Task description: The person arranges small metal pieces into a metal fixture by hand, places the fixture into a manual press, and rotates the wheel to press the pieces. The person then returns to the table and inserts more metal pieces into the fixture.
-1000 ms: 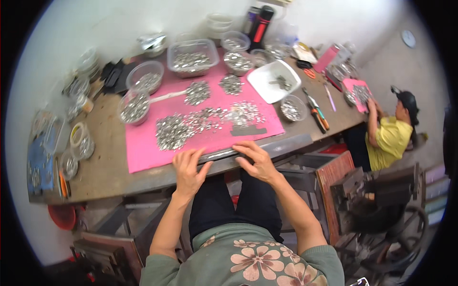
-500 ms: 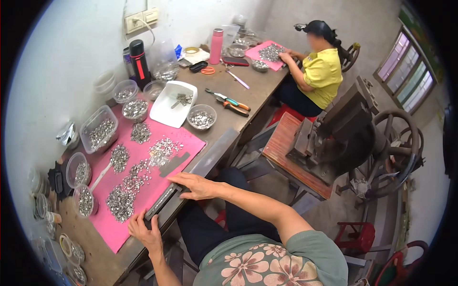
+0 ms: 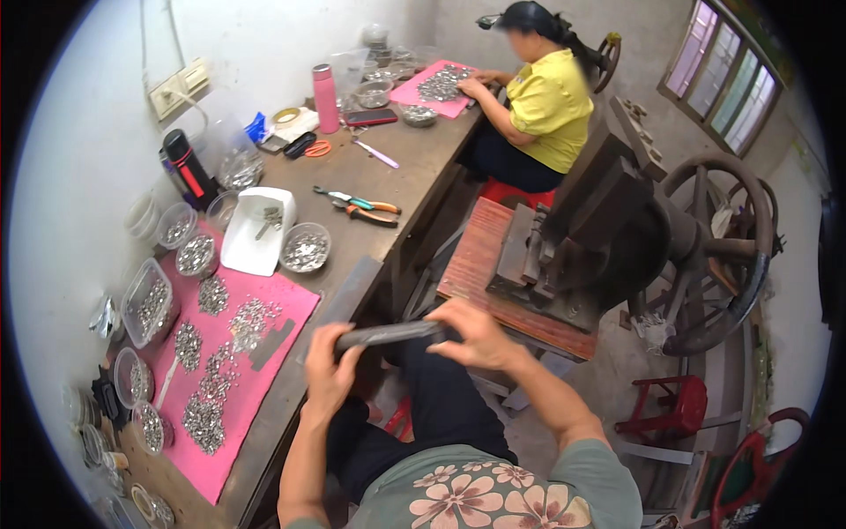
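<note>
The left hand point(image 3: 328, 363) grips the dark bar point(image 3: 388, 334) at nine o'clock, the right hand point(image 3: 474, 338) at three. Probably stiff and weighty, it suits end grips.

A long, narrow, dark-grey bar point(image 3: 388, 334) is held near its ends by the left hand point(image 3: 331, 366) and the right hand point(image 3: 476, 337), aligned roughly nine-to-three o'clock, toward seven o'clock from the view's centre.

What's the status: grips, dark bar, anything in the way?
Left grip, right grip: closed on opposite ends of dark bar. Bar held over the lap. Nothing visibly blocking it; dark machine ahead to the right.
</note>
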A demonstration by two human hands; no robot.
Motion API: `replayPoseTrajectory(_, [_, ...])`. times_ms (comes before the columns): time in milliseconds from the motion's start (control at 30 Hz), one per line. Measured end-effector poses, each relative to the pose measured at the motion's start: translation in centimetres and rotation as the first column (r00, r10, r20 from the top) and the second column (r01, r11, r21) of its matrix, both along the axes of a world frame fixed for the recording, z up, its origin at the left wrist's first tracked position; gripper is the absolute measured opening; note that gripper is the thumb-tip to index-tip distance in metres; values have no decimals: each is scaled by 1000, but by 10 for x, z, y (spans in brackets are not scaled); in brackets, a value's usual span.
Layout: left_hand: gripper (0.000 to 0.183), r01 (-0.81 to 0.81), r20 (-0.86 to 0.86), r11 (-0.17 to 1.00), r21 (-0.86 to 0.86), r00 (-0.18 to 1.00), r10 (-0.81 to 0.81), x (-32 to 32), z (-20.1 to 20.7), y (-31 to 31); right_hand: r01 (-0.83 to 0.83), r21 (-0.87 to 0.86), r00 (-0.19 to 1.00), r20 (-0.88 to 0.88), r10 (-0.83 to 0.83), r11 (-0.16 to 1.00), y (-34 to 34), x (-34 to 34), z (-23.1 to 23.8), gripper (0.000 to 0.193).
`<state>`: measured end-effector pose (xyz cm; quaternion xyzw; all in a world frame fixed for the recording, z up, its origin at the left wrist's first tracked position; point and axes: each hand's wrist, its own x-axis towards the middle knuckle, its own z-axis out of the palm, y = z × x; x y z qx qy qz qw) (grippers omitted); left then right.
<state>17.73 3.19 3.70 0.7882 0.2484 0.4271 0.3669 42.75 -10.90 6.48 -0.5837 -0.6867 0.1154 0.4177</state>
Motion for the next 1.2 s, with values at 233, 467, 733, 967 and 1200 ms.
replayPoseTrajectory(233, [39, 519, 225, 747, -416, 855, -468, 252, -27, 11, 599, 20, 800, -62, -597, 800, -89, 99, 3, 45])
replayPoseTrajectory(467, [39, 632, 264, 606, -483, 765, -588, 359, -35, 2, 778, 36, 627, 7, -779, 627, -72, 111, -30, 61])
replayPoseTrajectory(733, [41, 680, 109, 682, -270, 725, -680, 389, -52, -9, 717, 204, 672, 49, -739, 666, -66, 102, -17, 41])
replayPoseTrajectory(967, [72, 708, 47, 620, -337, 670, -740, 319, -28, -20, 505, 799, 183, -468, -865, -326, -268, 76, 96, 39])
replayPoseTrajectory(1200, [115, 725, -190, 682, -103, 658, -728, 297, -25, -33, 919, 371, 85, -523, -848, -136, -268, 120, 51, 14])
